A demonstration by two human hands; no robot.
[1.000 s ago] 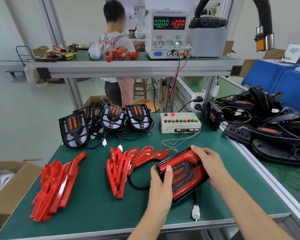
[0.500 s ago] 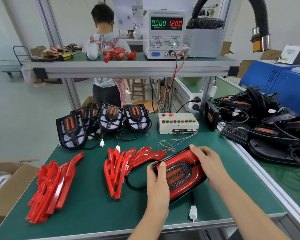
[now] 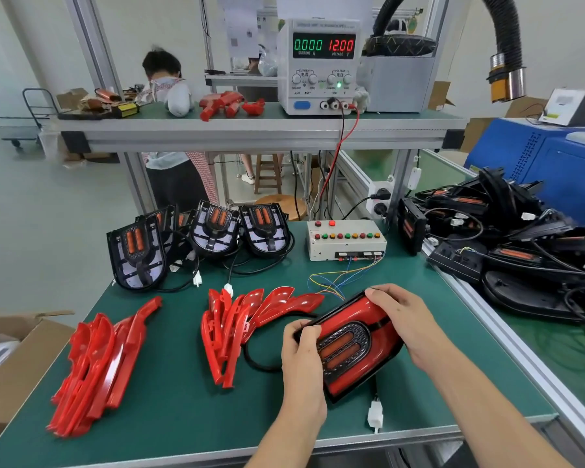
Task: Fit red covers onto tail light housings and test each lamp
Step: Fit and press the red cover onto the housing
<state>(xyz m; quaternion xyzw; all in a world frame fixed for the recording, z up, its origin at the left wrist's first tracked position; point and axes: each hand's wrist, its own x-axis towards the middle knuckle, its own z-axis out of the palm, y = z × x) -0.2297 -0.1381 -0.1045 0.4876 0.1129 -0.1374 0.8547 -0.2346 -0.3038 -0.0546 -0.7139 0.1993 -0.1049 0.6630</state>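
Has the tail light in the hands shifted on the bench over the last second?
No. The tail light sits just where it did, between the fanned red covers and the white plug.

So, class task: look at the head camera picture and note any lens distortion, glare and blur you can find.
Head view: wide-angle bending bows the shelf edge and tilts the frame posts; soft glare glints on the tail light held by both hands and on the loose red covers; lighting is even, shadows faint; the person behind looks slightly blurred.
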